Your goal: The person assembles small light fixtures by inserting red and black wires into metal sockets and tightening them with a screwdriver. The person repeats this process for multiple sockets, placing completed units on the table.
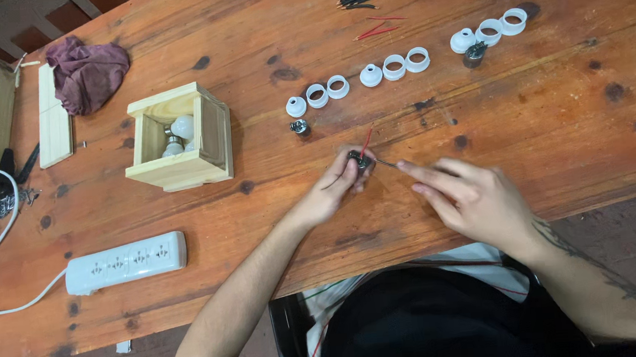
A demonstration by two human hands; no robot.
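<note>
So the left hand point(334, 188) is pinching a small dark metal lamp socket part point(361, 160) over the middle of the wooden table point(410, 217), with a red wire point(367, 141) sticking up out of it. The right hand point(468, 198) is holding a thin metal tool point(385, 163) between its fingertips, tip touching the part. White plastic socket rings point(394, 67) are sitting in a row further back, and a little wooden box point(181, 136) with a bulb inside is sitting off to the left.

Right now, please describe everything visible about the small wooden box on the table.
The wooden box is small and cube-like, made of pale, unfinished-looking wood with plain flat panels. Its open side faces up toward the camera, showing a white light bulb inside. It rests on the orange-brown wooden table, left of the hands, between a purple cloth and rows of white rings. Neither hand touches it.
</note>
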